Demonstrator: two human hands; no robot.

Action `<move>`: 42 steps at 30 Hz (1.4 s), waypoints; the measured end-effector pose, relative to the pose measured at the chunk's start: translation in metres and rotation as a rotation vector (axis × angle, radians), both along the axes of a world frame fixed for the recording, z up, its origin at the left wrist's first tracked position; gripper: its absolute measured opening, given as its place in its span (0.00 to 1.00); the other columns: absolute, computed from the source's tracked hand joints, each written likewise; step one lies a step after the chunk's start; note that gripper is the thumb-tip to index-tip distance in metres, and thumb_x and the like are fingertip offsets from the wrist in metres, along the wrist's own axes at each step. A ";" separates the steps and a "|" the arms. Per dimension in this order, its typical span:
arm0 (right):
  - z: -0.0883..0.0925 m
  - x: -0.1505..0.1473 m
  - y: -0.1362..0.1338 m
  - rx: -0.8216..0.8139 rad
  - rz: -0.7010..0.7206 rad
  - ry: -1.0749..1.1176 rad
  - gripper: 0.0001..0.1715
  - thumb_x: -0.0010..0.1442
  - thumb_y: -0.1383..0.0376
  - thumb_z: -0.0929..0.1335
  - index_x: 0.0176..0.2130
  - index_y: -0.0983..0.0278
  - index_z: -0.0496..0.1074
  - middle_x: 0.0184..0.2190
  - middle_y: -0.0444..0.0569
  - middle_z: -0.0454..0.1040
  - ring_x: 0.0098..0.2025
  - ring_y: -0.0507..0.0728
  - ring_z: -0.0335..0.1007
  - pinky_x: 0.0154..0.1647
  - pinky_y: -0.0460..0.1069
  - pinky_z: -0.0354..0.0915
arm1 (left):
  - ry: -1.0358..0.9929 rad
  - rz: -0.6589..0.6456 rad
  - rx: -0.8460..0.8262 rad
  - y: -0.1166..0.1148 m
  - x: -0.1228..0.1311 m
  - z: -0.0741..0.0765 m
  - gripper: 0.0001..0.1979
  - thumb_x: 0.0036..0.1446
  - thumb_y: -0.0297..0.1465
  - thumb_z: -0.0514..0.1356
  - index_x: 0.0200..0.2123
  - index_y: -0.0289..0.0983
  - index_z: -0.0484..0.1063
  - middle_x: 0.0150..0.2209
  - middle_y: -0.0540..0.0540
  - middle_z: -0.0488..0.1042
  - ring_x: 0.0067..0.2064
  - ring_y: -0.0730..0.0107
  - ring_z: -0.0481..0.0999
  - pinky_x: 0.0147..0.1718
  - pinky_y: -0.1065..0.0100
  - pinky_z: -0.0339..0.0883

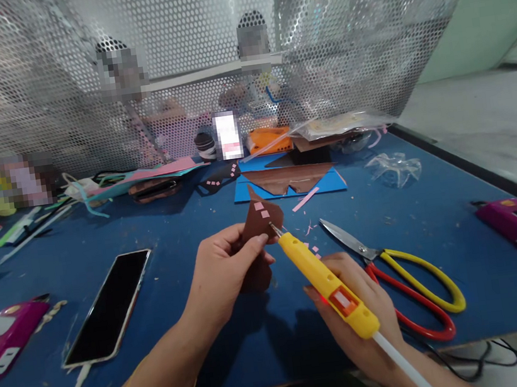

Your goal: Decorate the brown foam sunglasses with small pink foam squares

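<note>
one glue gun [327, 283], one scissors [370, 255], one phone [106, 308]

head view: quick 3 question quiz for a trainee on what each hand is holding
1. True or false: the left hand pinches the brown cutout with pink squares on it.
2. Which hand holds the yellow tool?
3. The scissors are: A) lying flat beside the right hand; B) in the left hand; C) on top of the brown cutout.

Key: 1 true; 2 the right hand; 3 A.
</note>
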State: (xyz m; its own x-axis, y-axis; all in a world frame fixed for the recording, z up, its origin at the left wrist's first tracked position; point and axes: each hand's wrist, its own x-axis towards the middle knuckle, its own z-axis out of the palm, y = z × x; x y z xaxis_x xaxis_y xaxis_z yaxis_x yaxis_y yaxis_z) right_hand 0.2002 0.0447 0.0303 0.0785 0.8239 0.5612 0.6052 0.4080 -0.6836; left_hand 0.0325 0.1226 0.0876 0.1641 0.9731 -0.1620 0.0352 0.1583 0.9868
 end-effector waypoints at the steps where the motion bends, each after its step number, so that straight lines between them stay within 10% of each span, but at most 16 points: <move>1: 0.000 0.000 0.000 0.002 0.004 0.003 0.02 0.62 0.65 0.67 0.38 0.59 0.67 0.31 0.42 0.70 0.27 0.50 0.69 0.28 0.44 0.66 | 0.005 0.000 0.007 0.000 0.000 0.000 0.09 0.51 0.35 0.68 0.33 0.36 0.80 0.21 0.50 0.77 0.20 0.77 0.69 0.18 0.78 0.63; 33: 0.007 0.001 -0.004 0.034 -0.001 0.038 0.03 0.63 0.63 0.67 0.38 0.59 0.67 0.31 0.43 0.71 0.29 0.52 0.71 0.30 0.45 0.67 | 0.012 -0.015 -0.009 0.000 -0.002 -0.001 0.09 0.52 0.36 0.67 0.34 0.38 0.80 0.23 0.50 0.78 0.23 0.75 0.72 0.22 0.76 0.65; 42: 0.023 0.039 -0.002 -0.034 -0.187 0.051 0.09 0.63 0.58 0.67 0.40 0.60 0.72 0.30 0.45 0.75 0.27 0.53 0.71 0.27 0.47 0.68 | 0.049 0.008 0.015 0.001 -0.003 0.003 0.12 0.50 0.39 0.68 0.34 0.36 0.81 0.24 0.47 0.79 0.24 0.73 0.73 0.24 0.75 0.65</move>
State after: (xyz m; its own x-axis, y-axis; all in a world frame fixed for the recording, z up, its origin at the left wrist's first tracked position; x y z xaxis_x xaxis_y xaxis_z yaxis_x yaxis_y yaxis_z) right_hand 0.2396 0.0425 0.0530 0.2596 0.8106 0.5250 0.6324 0.2682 -0.7268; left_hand 0.0299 0.1239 0.0907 0.1486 0.9766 -0.1551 0.0819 0.1442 0.9862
